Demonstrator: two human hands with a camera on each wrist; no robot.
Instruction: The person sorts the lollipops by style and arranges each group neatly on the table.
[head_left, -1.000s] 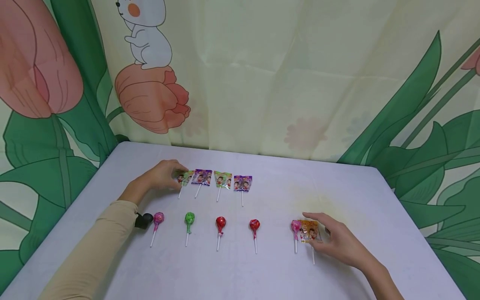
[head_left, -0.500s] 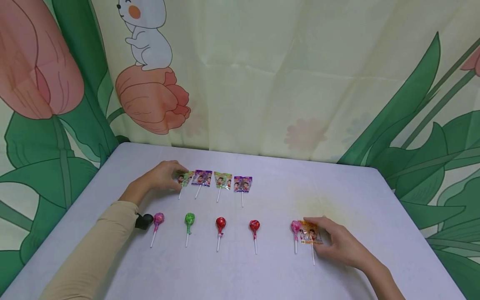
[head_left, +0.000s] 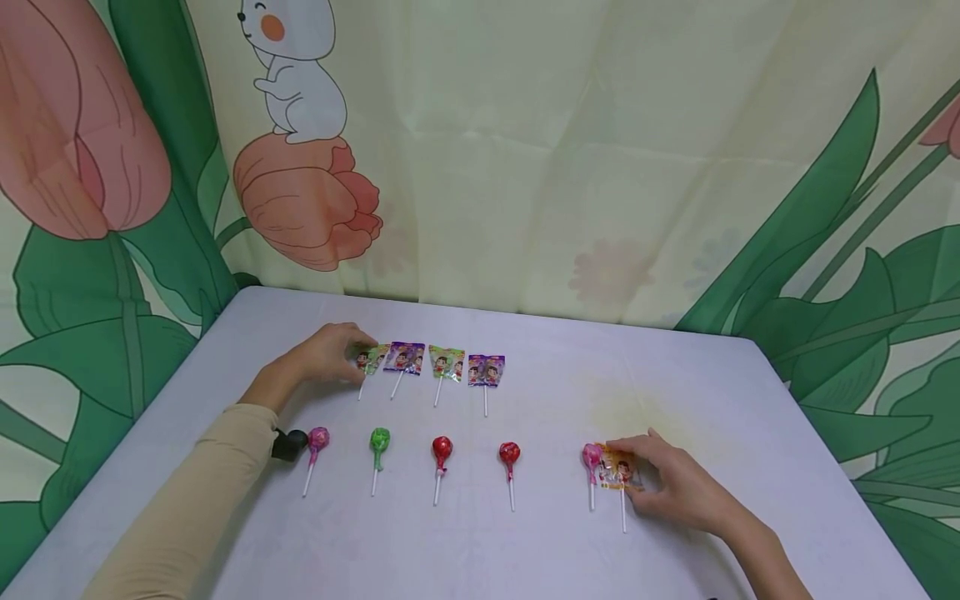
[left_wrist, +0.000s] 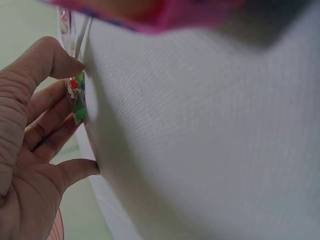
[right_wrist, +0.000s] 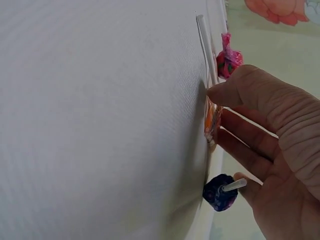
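In the head view my left hand (head_left: pixel 327 354) holds the edges of a green-wrapped flat lollipop (head_left: pixel 372 358) at the left end of the back row; its fingers hide part of the wrapper. On the right, my right hand (head_left: pixel 675 483) grips an orange-wrapped flat lollipop (head_left: pixel 619 468) between thumb and fingers. This one lies against a pink ball lollipop (head_left: pixel 592 454) on its left. The right wrist view shows the thumb on the orange wrapper (right_wrist: pixel 210 117) and a dark blue ball lollipop (right_wrist: pixel 219 193) by the little finger.
Further along the back row lie a purple packet (head_left: pixel 405 357), a green packet (head_left: pixel 447 363) and another purple packet (head_left: pixel 486 370). In front are a pink lollipop (head_left: pixel 318 439), a green one (head_left: pixel 380 439) and two red ones (head_left: pixel 442 447), all on the white table (head_left: pixel 450 550).
My right hand has closed in around the orange-wrapped lollipop, whose stick has shifted slightly left. The left hand has stayed in place.
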